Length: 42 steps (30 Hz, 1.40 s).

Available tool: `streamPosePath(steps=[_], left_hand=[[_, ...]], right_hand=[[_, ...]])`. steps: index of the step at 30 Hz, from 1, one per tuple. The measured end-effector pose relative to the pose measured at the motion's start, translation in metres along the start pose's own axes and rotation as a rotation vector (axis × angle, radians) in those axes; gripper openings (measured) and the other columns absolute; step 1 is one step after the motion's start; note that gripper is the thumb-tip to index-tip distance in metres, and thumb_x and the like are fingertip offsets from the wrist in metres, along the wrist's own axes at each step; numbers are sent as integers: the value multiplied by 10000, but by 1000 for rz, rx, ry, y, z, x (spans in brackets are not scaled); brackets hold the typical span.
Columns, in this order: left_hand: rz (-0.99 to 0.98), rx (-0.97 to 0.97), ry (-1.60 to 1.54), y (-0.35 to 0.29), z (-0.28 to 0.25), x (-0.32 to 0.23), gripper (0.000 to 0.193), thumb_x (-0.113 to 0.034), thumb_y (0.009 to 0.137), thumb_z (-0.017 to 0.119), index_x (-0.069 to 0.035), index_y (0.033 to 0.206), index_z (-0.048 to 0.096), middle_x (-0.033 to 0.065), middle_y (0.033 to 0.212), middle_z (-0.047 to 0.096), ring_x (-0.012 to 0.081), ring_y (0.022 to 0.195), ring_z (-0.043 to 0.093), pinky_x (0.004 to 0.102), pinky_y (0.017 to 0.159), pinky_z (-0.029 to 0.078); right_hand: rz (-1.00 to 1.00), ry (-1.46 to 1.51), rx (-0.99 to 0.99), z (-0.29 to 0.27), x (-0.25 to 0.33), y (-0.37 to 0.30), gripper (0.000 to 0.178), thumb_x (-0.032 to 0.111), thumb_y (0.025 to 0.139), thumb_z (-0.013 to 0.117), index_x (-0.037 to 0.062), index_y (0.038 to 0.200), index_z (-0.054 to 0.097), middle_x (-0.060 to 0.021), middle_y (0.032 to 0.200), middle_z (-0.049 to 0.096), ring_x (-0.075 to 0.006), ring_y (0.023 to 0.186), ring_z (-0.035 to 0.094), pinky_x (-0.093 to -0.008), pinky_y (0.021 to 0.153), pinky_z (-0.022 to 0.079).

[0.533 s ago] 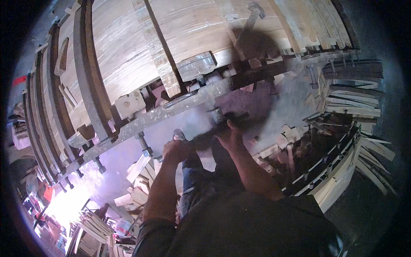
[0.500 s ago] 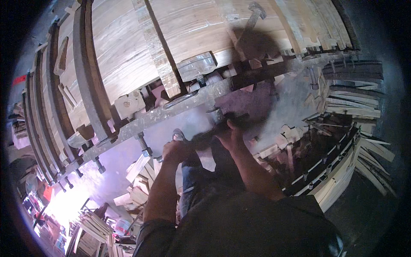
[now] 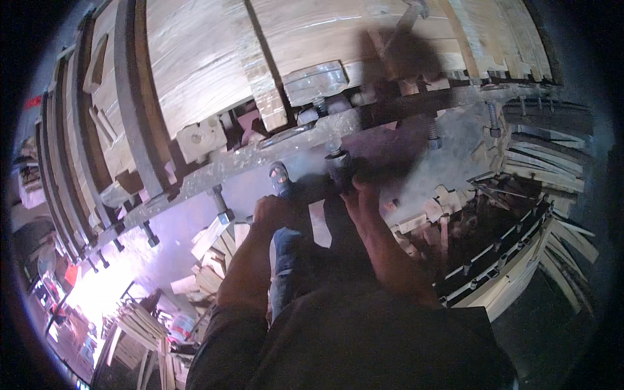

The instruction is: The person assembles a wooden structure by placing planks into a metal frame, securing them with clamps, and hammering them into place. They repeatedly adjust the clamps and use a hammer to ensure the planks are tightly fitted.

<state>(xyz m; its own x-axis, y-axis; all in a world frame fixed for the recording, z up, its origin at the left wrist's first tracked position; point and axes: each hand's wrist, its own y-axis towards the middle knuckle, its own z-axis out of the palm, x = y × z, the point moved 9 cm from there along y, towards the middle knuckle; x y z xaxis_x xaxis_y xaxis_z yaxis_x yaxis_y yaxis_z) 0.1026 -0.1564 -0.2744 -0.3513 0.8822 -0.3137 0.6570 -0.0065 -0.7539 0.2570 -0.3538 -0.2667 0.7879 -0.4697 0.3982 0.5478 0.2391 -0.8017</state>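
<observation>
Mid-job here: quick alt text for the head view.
The person's bare left hand and bare right hand grip a dark, shadowed tool near a scuffed grey metal bar beside pale wooden planks. White glare fills lower left; split pale wood pieces lie at right.

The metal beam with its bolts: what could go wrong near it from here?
The right hand holds the dark tool close to the metal beam, so a slip might pinch it. The shadow across the beam could hide such a slip. Scrap wood nearby might cause tripping.
</observation>
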Motion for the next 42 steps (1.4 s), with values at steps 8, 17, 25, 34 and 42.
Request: streamPosePath(steps=[8, 17, 25, 34, 42], left_hand=[[135, -438, -266, 94, 26, 4, 271, -334, 832, 659, -114, 976, 727, 138, 894, 734, 356, 790, 702, 461, 682, 557], [161, -595, -541, 93, 20, -12, 226, -195, 758, 688, -141, 977, 714, 133, 994, 713, 377, 886, 687, 481, 755, 566], [66, -139, -540, 81, 83, 0, 275, -235, 788, 723, -124, 1040, 719, 170, 1008, 721, 352, 919, 700, 461, 758, 568], [169, -15, -371, -28, 74, -41, 333, -412, 959, 556, -109, 998, 687, 184, 820, 704, 387, 820, 702, 521, 659, 559], [-62, 52, -148, -135, -104, -112, 433, -294, 894, 640, -52, 1243, 553, 201, 835, 658, 409, 752, 692, 518, 667, 545]], right_hand=[[-329, -460, -239, -8, 16, -24, 295, 41, 880, 627, 40, 1173, 597, -48, 1047, 614, -188, 937, 599, -322, 774, 501], [-379, -580, -41, -6, 44, -52, 339, 2, 867, 659, 17, 1198, 588, -101, 1056, 652, -212, 1032, 619, -351, 968, 472], [-333, -18, -2, 1, 67, -39, 63, 126, 868, 646, 74, 851, 616, -97, 822, 633, -270, 827, 625, -443, 878, 493], [-23, 187, -121, -63, 62, -12, 179, 206, 896, 588, 107, 757, 536, -47, 646, 527, -228, 618, 539, -412, 612, 486], [143, 308, -44, 4, 49, 14, 103, 207, 899, 611, 110, 930, 624, -28, 736, 602, -168, 677, 608, -363, 582, 531]])
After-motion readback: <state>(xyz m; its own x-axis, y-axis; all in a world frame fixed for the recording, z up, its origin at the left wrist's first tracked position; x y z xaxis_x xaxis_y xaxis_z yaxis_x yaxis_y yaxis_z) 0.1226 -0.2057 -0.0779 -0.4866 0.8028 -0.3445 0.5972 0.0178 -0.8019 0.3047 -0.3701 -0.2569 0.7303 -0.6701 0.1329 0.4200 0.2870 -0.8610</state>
